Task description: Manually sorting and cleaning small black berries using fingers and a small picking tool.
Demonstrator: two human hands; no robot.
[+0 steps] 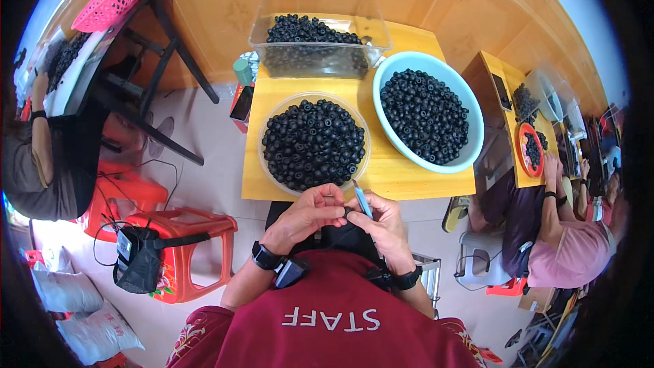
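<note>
The left hand (306, 219) pinches a small black bead (347, 211) with its thumb and fingertips. The bead sits right where both hands meet, next to the right thumb. The right hand (385, 226) grips a thin blue tool (363, 202). Just past the hands, a round clear bowl (368, 142) full of black beads (313, 143) sits on the yellow table (429, 187).

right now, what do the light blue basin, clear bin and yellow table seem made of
Light blue basin: probably plastic, smooth; evenly coloured, rounded rim. Clear bin: likely plastic, glossy; transparent walls with highlights. Yellow table: wood or laminate, smooth; the woody colour fits either.
</note>
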